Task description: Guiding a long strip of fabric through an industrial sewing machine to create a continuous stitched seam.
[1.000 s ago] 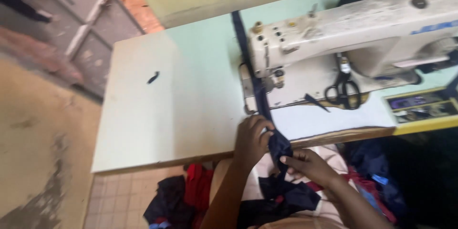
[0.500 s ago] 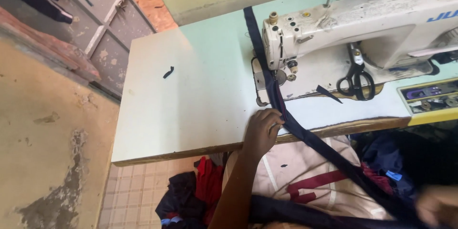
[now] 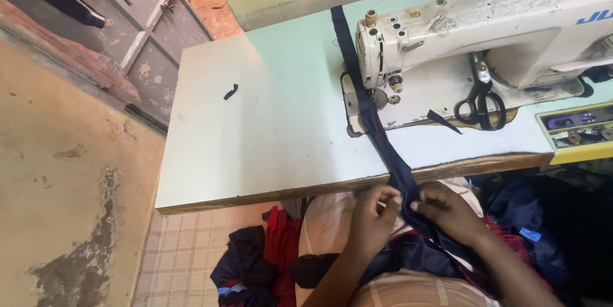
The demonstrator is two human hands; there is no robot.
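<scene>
Navy fabric strip (image 3: 377, 128), off-white sewing machine (image 3: 511, 19), pale green table (image 3: 268, 109), black scissors (image 3: 480, 104).

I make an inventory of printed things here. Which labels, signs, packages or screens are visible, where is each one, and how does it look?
Maker's mark: blue lettering, cut off at the picture's right edge, on the white sewing machine arm.
Small blue tag: on dark cloth right of the right hand, rectangular.
No screens, signs or packages show.

both hands (image 3: 415, 214) pinch navy strip (image 3: 373, 122) below sewing machine (image 3: 485, 38).
</scene>
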